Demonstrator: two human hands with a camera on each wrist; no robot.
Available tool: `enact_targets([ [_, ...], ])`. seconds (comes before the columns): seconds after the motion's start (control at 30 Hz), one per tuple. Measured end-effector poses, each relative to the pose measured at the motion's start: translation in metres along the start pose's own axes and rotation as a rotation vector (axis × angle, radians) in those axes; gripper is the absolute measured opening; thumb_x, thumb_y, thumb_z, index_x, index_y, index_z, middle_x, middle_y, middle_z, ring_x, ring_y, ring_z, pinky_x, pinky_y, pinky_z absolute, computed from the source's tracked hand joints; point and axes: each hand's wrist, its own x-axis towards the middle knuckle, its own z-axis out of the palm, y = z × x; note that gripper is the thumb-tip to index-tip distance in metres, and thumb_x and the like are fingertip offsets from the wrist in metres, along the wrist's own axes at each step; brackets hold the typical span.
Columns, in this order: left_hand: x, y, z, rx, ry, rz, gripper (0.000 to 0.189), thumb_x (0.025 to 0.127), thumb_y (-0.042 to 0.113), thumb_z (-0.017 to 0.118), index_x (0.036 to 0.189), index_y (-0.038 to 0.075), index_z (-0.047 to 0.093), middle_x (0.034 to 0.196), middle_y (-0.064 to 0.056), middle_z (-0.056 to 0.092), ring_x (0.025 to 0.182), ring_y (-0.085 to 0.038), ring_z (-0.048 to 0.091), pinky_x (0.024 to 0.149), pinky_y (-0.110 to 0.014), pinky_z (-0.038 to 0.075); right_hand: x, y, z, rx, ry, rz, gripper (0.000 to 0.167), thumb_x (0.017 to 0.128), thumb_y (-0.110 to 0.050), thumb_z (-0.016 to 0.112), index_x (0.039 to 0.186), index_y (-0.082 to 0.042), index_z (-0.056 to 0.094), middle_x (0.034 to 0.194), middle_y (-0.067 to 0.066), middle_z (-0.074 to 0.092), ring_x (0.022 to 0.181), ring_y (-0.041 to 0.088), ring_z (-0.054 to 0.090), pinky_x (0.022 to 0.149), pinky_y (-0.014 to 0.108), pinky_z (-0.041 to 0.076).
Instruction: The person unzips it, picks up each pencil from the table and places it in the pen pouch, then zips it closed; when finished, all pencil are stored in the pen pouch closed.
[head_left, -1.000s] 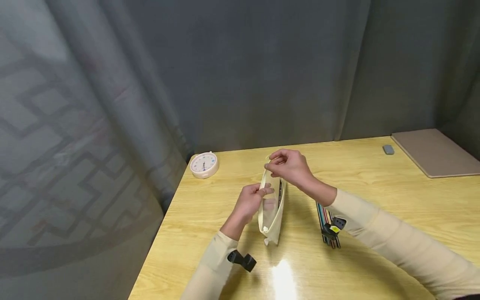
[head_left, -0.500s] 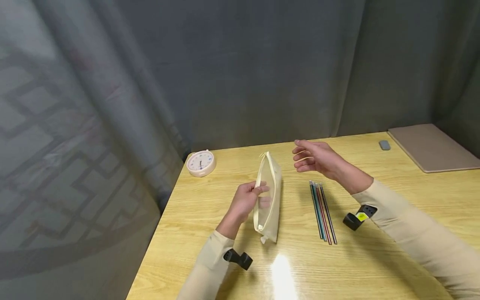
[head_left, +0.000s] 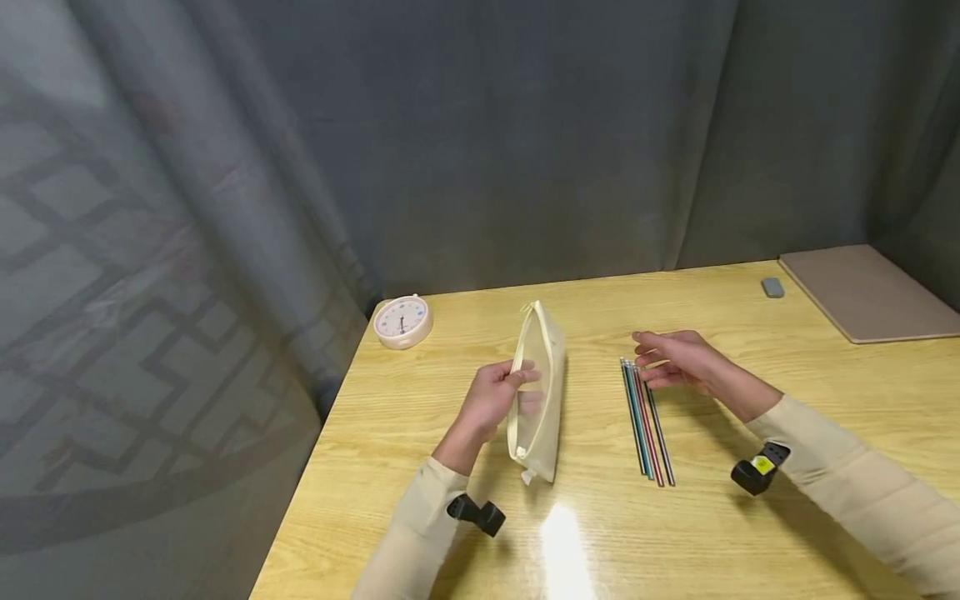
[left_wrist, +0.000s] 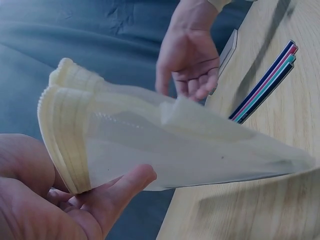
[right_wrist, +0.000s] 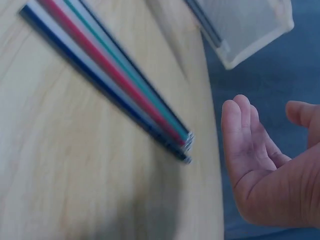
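Our right hand (head_left: pixel 678 362) has dropped toward the pencils (head_left: pixel 648 425) on the tabletop (head_left: pixel 622 542), fingers relaxed, while our left hand (head_left: pixel 491 398) pinches the nearby unzipped pouch (head_left: pixel 553 404), which could sag if we slacken.

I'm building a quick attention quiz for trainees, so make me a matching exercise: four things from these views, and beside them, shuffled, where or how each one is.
Column one:
1 Clock
2 Pouch
3 Pencils
4 Right hand

Column two:
A lying side by side on the table
B holding nothing, near the pencils
C near the table's far left corner
D gripped by the left hand, mouth open

Right pairs: 1-C, 2-D, 3-A, 4-B
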Motion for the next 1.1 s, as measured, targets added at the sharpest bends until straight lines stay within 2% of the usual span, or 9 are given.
enact_targets([
  [0.2,0.002,0.002,0.001,0.007,0.001,-0.013,0.034,0.107,0.004,0.048,0.136,-0.011,0.06,0.135,-0.023,0.065,0.102,-0.039,0.075,0.077,-0.034,0.067,0.003,0.018,-0.009,-0.073,0.032,0.043,0.075,0.107,-0.043,0.051,0.145,0.021,0.039,0.099,0.002,0.072,0.071,0.006,0.072,0.071,0.029,0.066],
  [0.33,0.002,0.003,0.003,-0.001,-0.001,-0.022,0.034,0.107,0.004,0.048,0.136,-0.011,0.06,0.132,-0.024,0.067,0.101,-0.039,0.074,0.077,-0.034,0.067,0.003,0.03,-0.008,-0.143,0.055,0.048,0.068,0.106,-0.044,0.054,0.133,0.019,0.051,0.093,0.004,0.072,0.07,0.009,0.07,0.067,0.03,0.066],
  [0.6,0.001,0.003,0.001,-0.007,0.014,-0.027,0.034,0.107,0.003,0.048,0.135,-0.01,0.061,0.129,-0.024,0.069,0.101,-0.039,0.075,0.077,-0.035,0.067,0.008,0.036,-0.003,-0.206,0.098,0.041,0.06,0.104,-0.048,0.058,0.117,0.011,0.06,0.078,0.004,0.068,0.063,0.01,0.067,0.06,0.029,0.064],
  [0.7,0.001,0.003,0.0,-0.014,0.017,-0.031,0.034,0.107,0.004,0.05,0.135,-0.011,0.06,0.129,-0.024,0.068,0.101,-0.04,0.074,0.077,-0.035,0.067,0.009,0.037,-0.002,-0.225,0.116,0.044,0.052,0.102,-0.043,0.064,0.112,0.008,0.063,0.076,0.003,0.068,0.061,0.01,0.066,0.058,0.029,0.064],
  [0.87,0.0,0.004,0.0,-0.018,0.008,-0.029,0.035,0.107,0.005,0.05,0.137,-0.011,0.059,0.13,-0.024,0.068,0.102,-0.04,0.074,0.079,-0.036,0.067,0.012,0.039,-0.002,-0.297,0.14,0.025,0.036,0.097,-0.025,0.074,0.109,0.007,0.065,0.071,0.001,0.069,0.059,0.009,0.066,0.056,0.027,0.063],
  [1.1,0.0,0.003,0.001,-0.026,0.004,-0.038,0.036,0.107,0.005,0.05,0.138,-0.011,0.058,0.13,-0.025,0.068,0.103,-0.04,0.074,0.08,-0.036,0.067,0.011,0.041,-0.004,-0.314,0.132,-0.002,0.036,0.092,-0.01,0.076,0.114,0.014,0.061,0.079,0.005,0.071,0.062,0.009,0.067,0.058,0.027,0.064],
])
